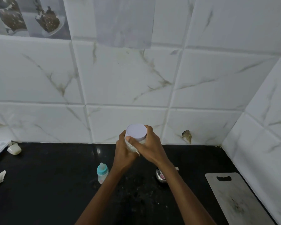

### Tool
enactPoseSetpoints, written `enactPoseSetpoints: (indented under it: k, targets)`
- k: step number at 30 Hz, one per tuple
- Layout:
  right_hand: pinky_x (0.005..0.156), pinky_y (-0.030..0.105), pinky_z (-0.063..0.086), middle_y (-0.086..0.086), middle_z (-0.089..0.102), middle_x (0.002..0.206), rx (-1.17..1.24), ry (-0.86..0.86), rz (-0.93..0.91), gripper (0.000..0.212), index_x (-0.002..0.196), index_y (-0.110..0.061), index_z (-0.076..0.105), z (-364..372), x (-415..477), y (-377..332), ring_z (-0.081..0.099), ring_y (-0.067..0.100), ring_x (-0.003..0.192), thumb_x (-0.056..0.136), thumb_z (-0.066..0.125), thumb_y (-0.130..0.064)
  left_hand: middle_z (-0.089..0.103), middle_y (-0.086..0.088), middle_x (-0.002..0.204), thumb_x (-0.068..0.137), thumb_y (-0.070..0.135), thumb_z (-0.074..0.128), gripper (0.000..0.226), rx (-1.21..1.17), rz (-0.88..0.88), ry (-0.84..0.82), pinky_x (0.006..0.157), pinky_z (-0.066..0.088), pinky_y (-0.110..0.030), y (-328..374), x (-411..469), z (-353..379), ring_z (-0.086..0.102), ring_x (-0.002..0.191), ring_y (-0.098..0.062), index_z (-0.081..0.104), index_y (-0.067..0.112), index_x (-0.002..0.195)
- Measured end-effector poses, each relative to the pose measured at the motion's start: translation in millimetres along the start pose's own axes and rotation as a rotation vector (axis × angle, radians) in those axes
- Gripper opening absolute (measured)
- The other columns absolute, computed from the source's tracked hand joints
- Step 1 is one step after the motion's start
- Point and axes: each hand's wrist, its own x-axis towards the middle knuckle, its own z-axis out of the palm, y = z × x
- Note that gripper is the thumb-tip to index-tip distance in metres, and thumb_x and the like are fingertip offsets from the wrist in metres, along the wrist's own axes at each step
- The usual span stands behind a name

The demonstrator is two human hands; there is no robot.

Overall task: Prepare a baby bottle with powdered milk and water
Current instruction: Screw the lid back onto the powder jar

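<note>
**Powder jar held in both hands, lid on; bottle not yet opened**

The powder jar (132, 144) is at the back of the black desk (47, 184), close to the tiled wall. Whether its base rests on the desk cannot be told.

The left hand (124, 151) wraps the body from the left. The right hand (150, 146) clasps it from the right, with the thumb across the front just under the pale lid (136, 131). The lid is seated.

White powder shows through the clear wall. I judge the jar rigid, smooth and fairly light, and apt to slip in damp fingers. The soundest hold is one hand low round the body and the other on the lid's rim to twist.

The baby bottle (102, 173) stands upright nearer the person, apart from the jar, with teat and teal collar fitted. It looks small, light and easily toppled, so it should be gripped round the body when uncapping.

A steel vessel (160, 177) sits partly hidden behind the right forearm.
</note>
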Motion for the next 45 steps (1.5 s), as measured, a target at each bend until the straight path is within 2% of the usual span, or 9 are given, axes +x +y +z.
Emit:
enactPoseSetpoints:
  k: [4,7,11,15,21,27,30,35,45]
  targets:
    - [0.084,0.015,0.048,-0.013,0.054,0.130,0.028,0.009,0.049,0.094,0.142,-0.027,0.040,10.9,-4.0,30.3,0.055,0.009,0.117,0.070,0.072,-0.078,0.056,0.018,0.137,0.081,0.025,0.082,0.071,0.059,-0.053,-0.028,0.099,0.054,-0.027,-28.3,-13.5,12.0,0.056,0.129,-0.009,0.047,0.040,0.141]
    - [0.085,0.015,0.046,-0.014,0.054,0.132,0.007,0.000,0.083,0.096,0.141,-0.030,0.039,21.6,-9.9,56.8,0.053,0.006,0.116,0.067,0.071,-0.081,0.044,0.009,0.142,0.077,0.035,0.078,0.077,0.187,-0.153,-0.041,0.104,0.043,-0.032,-53.5,-27.5,18.2,0.041,0.133,-0.013,0.040,0.035,0.144]
    - [0.089,0.025,0.052,-0.013,0.055,0.132,-0.017,-0.023,0.151,0.090,0.137,-0.035,0.039,40.3,-21.1,95.3,0.054,0.006,0.117,0.066,0.069,-0.081,0.055,0.000,0.144,0.081,0.031,0.081,0.075,0.133,-0.219,-0.084,0.107,0.051,-0.049,-86.5,-50.1,27.4,0.053,0.135,-0.023,0.048,0.022,0.147]
    - [0.082,0.014,0.047,-0.018,0.052,0.130,-0.008,-0.053,0.199,0.088,0.137,-0.039,0.036,57.8,-31.1,127.6,0.052,-0.002,0.112,0.067,0.070,-0.081,0.054,0.013,0.140,0.080,0.040,0.075,0.072,0.134,-0.273,-0.055,0.105,0.053,-0.040,-109.5,-76.1,33.6,0.055,0.132,-0.010,0.043,0.035,0.144]
    - [0.074,-0.001,0.041,-0.023,0.048,0.129,0.036,-0.059,0.233,0.086,0.138,-0.042,0.036,79.5,-36.0,164.2,0.045,-0.022,0.111,0.069,0.072,-0.079,0.051,0.001,0.147,0.078,0.052,0.072,0.082,0.197,-0.349,-0.101,0.106,0.051,-0.035,-143.5,-90.3,38.8,0.053,0.132,-0.011,0.041,0.025,0.149]
    - [0.094,0.025,0.053,-0.014,0.048,0.139,0.065,-0.100,0.249,0.091,0.141,-0.038,0.036,92.6,-31.7,183.4,0.051,0.004,0.125,0.068,0.077,-0.075,0.048,0.031,0.139,0.081,0.044,0.078,0.076,0.211,-0.365,-0.075,0.100,0.044,-0.011,-155.1,-90.1,38.7,0.051,0.128,0.008,0.033,0.063,0.139]
    - [0.097,0.030,0.054,-0.012,0.048,0.140,0.054,-0.119,0.238,0.093,0.142,-0.036,0.036,96.7,-31.2,190.6,0.051,0.005,0.127,0.069,0.077,-0.075,0.048,0.029,0.139,0.081,0.043,0.078,0.076,0.208,-0.387,-0.074,0.097,0.042,-0.005,-159.1,-92.6,39.4,0.049,0.127,0.013,0.032,0.066,0.137]
    - [0.098,0.028,0.054,-0.012,0.047,0.141,0.032,-0.128,0.243,0.092,0.142,-0.035,0.034,100.5,-35.3,200.8,0.049,0.003,0.126,0.071,0.075,-0.075,0.050,0.010,0.147,0.080,0.049,0.078,0.079,0.208,-0.399,-0.101,0.103,0.045,-0.014,-173.9,-101.0,43.2,0.051,0.132,-0.002,0.040,0.035,0.148]
    - [0.099,0.027,0.052,-0.011,0.046,0.141,0.048,-0.144,0.248,0.090,0.143,-0.035,0.033,99.8,-37.4,201.4,0.049,0.003,0.127,0.072,0.077,-0.070,0.045,0.000,0.156,0.084,0.042,0.077,0.084,0.247,-0.395,-0.137,0.117,0.043,-0.042,-179.0,-100.3,43.3,0.045,0.144,-0.014,0.040,0.019,0.155]
